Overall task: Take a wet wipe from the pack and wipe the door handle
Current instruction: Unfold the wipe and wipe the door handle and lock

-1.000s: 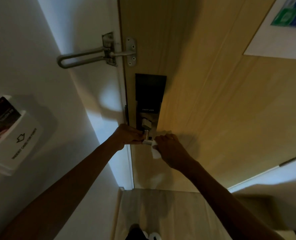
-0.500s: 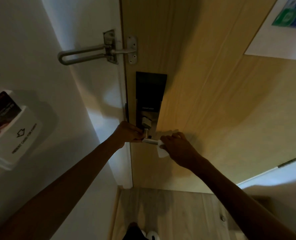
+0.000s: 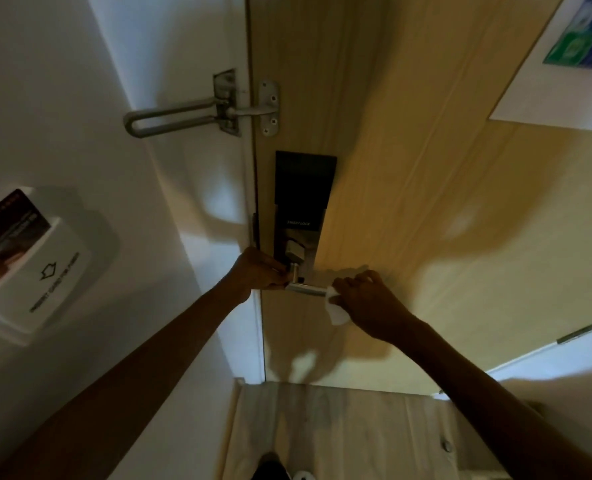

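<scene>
Lettering (image 3: 298, 223) "SMART LOCK" marks black panel (image 3: 305, 183) above door handle (image 3: 305, 288).

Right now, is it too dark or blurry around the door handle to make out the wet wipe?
Head view: dim, yet the white wet wipe in the right hand and the shiny door handle gripped by the left hand stand out; hand shadows fall on the door; the card holder at left is blurred.

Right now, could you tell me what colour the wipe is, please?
The wipe is white, clearest in the head view.
</scene>
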Demonstrator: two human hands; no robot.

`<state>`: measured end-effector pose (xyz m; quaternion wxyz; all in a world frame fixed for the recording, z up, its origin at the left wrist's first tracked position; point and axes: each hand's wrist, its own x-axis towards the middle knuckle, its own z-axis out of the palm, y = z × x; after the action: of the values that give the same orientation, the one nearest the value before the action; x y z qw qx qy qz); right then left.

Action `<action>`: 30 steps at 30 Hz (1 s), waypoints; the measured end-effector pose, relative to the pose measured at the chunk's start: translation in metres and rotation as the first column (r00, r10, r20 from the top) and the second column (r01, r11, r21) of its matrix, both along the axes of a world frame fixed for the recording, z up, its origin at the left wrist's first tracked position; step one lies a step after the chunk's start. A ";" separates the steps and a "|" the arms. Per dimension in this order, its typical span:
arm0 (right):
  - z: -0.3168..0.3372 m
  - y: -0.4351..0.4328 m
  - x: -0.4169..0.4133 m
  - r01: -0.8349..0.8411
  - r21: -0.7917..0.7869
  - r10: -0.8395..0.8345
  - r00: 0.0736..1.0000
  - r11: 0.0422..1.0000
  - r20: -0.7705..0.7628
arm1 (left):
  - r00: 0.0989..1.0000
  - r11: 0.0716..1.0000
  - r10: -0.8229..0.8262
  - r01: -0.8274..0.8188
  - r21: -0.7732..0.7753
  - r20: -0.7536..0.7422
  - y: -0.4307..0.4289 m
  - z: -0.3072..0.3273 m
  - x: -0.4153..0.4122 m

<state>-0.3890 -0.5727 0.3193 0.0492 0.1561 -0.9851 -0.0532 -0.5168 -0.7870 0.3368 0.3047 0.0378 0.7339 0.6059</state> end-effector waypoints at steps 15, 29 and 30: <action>-0.009 0.011 0.004 0.044 -0.117 -0.051 0.997 0.992 -0.056 | 0.999 0.997 -0.037 0.039 0.067 -0.026 -0.007 -0.007 -0.004; 0.017 -0.057 -0.036 0.138 -0.227 -0.048 0.930 0.964 0.364 | 0.987 0.974 -0.161 0.153 0.165 0.030 -0.018 -0.007 -0.014; 0.023 -0.055 -0.041 0.234 -0.297 -0.062 0.868 0.926 0.492 | 0.986 0.974 -0.165 0.157 0.164 0.032 -0.019 -0.007 -0.014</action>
<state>-0.4304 -0.6278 0.3426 -0.1708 0.0759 -0.9697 0.1575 -0.5313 -0.8058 0.3300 0.3654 0.1078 0.6701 0.6370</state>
